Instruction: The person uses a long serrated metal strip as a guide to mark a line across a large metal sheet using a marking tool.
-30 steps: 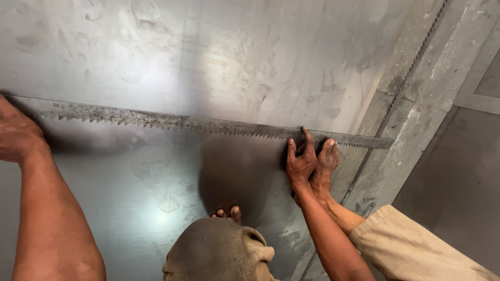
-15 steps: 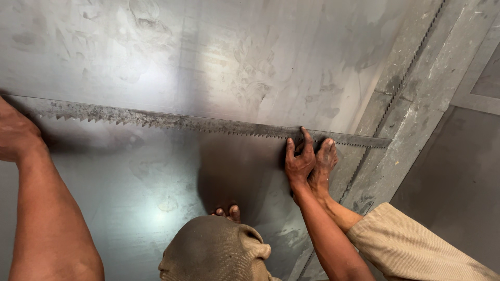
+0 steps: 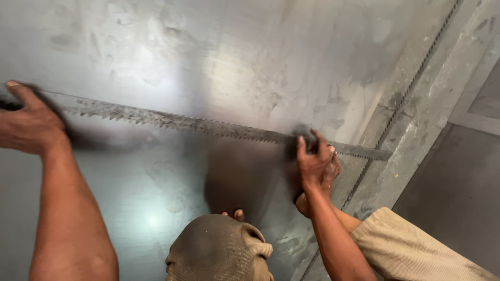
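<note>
A long, rusty toothed saw blade lies across a large grey metal sheet, running from the left edge down to the right. My left hand holds the blade's left end, thumb stretched up along it. Near the right end my right hand is curled over the blade and looks slightly blurred. Tucked just behind it is another person's hand, coming from a beige sleeve.
A cloth-covered knee fills the bottom centre, with toes showing above it on the sheet. A second toothed strip runs diagonally along a concrete ledge at the right. Dark floor lies beyond it.
My right hand's fingers went from flat on the blade to curled over it. My left hand has come further into view with its thumb raised. The blade's right end sits slightly lower.
</note>
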